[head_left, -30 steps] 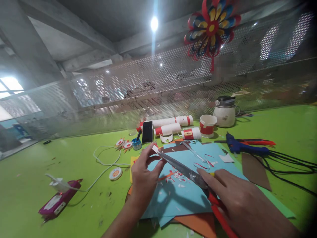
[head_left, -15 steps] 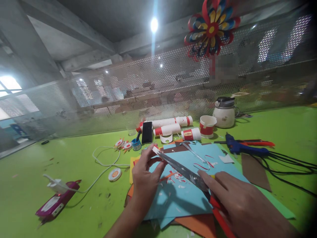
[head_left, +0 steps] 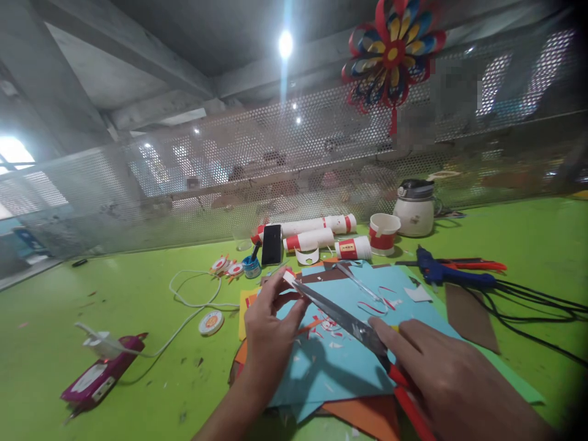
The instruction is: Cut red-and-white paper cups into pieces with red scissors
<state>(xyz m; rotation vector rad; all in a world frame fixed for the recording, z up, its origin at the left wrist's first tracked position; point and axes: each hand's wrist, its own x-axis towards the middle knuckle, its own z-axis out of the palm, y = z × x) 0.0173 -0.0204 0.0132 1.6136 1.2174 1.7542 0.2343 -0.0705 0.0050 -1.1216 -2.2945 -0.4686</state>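
My right hand (head_left: 441,367) is closed round the red handles of a pair of scissors (head_left: 342,315). The blades look nearly together and point up and left, their tips at a small white and red paper piece (head_left: 289,277). Between the fingertips of my left hand (head_left: 273,324) that paper piece is pinched; part of it is hidden by the fingers. Below both hands lie light blue sheets (head_left: 331,386), scattered with red and white paper scraps (head_left: 331,327). Orange paper (head_left: 365,416) sticks out from under the blue sheets.
Behind the sheets stand paper cups (head_left: 354,248), a phone (head_left: 272,245), a blue paint jar (head_left: 252,267) and a white jug (head_left: 414,211). A blue glue gun (head_left: 452,274) with black cables lies right. Leftward is a purple power strip (head_left: 105,373) with a white cable.
The view has shifted very slightly. Both hands, the scissors and the pinched paper piece stay in nearly the same place.
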